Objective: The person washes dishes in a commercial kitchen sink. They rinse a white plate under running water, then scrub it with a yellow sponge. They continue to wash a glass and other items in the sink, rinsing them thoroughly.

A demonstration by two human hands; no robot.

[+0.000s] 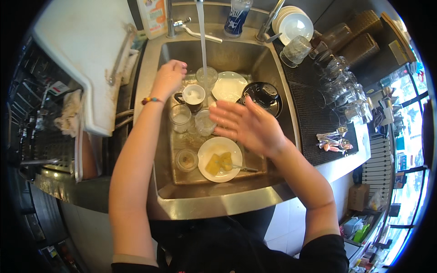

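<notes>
My left hand [170, 77] hovers by the sink's left wall, fingers curled and palm hidden. My right hand [247, 128] is spread and wet, holding nothing, over the right half of the steel sink [215, 189]. Tap water [202, 44] pours between them onto a glass [207, 75]. A dark-handled cup [193, 95] with white foam stands near my left hand. Two glasses [180, 117] are in front of it. A white plate [229, 85] and black crockery [263, 95] lie behind my right hand. Closer to me, a plate [211, 145] holds yellow pieces [219, 163] and cutlery [247, 168], beside a glass jar [186, 160].
A white-handled brush [205, 35] and a blue-labelled bottle [238, 18] are on the back ledge. On the right, a black draining mat [304, 105] carries stacked plates [295, 27], many glasses [336, 82] and cutlery [334, 140]. A white board [78, 44] stands at left.
</notes>
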